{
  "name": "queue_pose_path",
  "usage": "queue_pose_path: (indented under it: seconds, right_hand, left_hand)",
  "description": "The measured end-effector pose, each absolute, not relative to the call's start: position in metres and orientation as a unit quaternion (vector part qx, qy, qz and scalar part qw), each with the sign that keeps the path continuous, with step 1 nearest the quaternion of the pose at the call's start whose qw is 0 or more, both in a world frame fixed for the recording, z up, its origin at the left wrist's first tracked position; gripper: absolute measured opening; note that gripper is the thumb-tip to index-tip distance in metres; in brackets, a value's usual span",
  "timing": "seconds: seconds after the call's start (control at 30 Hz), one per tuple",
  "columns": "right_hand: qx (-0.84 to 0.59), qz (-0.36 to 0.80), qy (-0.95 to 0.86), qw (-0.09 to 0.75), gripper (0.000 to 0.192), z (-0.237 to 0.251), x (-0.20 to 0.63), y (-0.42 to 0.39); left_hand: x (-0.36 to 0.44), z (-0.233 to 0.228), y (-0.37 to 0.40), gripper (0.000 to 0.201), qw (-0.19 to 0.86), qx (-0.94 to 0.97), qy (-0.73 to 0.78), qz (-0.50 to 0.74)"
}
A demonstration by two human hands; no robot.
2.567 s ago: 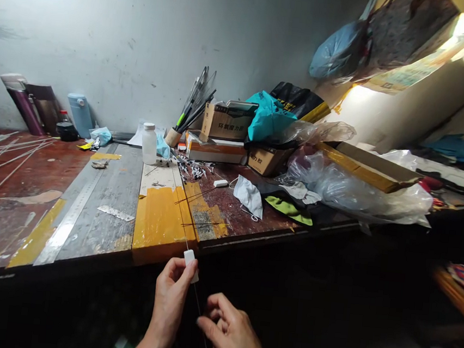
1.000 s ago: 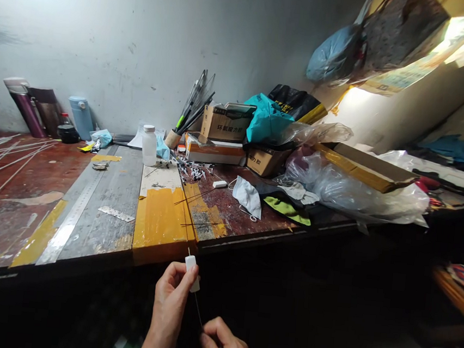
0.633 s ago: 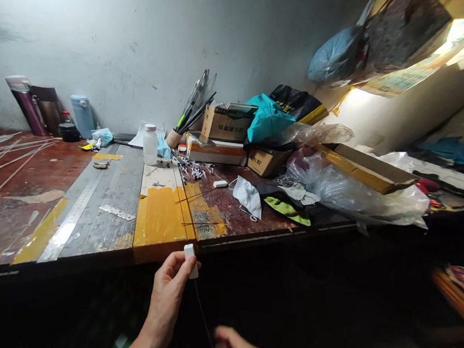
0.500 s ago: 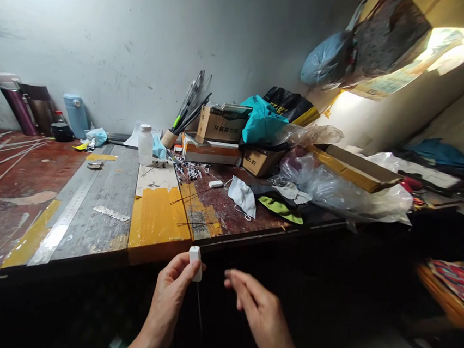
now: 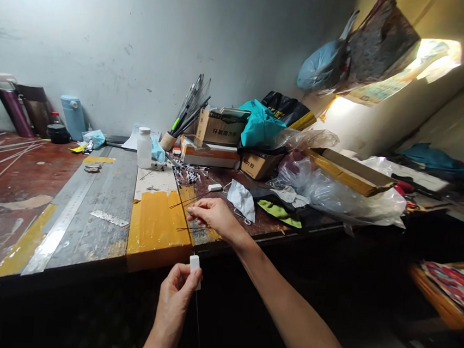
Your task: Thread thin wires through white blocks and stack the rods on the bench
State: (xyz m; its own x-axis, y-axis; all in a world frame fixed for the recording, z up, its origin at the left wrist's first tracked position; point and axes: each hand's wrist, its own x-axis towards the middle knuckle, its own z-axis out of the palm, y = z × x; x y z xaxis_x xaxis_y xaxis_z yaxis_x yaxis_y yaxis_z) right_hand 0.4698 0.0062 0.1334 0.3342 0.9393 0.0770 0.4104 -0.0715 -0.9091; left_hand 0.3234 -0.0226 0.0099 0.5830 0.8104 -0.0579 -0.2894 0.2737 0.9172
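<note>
White plastic, one small block, sits pinched in your left hand just off the bench edge, a thin rod hanging below it. Your right hand pinches at two dark thin rods on the yellow tape; neither looks lifted yet. Beyond lie one white bottle and one face mask.

On the desk a long metal ruler lies beside the yellow tape. A white bottle stands near a cup of rods. Cardboard boxes and clear plastic bags are piled at the right. A face mask lies near them. At the far left stand what seem to be flasks.
</note>
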Motion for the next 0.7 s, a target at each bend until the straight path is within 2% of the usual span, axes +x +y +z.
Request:
queue_pose_path:
  seconds: [0.3, 0.43, 0.5, 0.6, 0.7]
  right_hand:
    - [-0.715, 0.171, -0.511, 0.447, 0.023, 0.110, 0.465, 0.056]
    - [-0.716, 0.113, -0.493, 0.482, 0.031, 0.107, 0.465, 0.036]
    - [-0.710, 0.101, -0.486, 0.500, 0.023, 0.103, 0.462, 0.009]
    - [-0.726, 0.164, -0.462, 0.483, 0.028, 0.084, 0.448, -0.043]
    - [-0.742, 0.301, -0.416, 0.432, 0.028, 0.051, 0.425, -0.090]
  left_hand:
    - [0.317, -0.005, -0.017, 0.040, 0.737, 0.463, 0.325, 0.371]
    - [0.317, -0.003, -0.014, 0.040, 0.735, 0.454, 0.338, 0.373]
    - [0.318, -0.002, -0.012, 0.041, 0.738, 0.446, 0.340, 0.375]
    - [0.320, 0.001, -0.010, 0.042, 0.748, 0.430, 0.337, 0.378]
    - [0.322, 0.002, -0.012, 0.042, 0.746, 0.426, 0.338, 0.384]
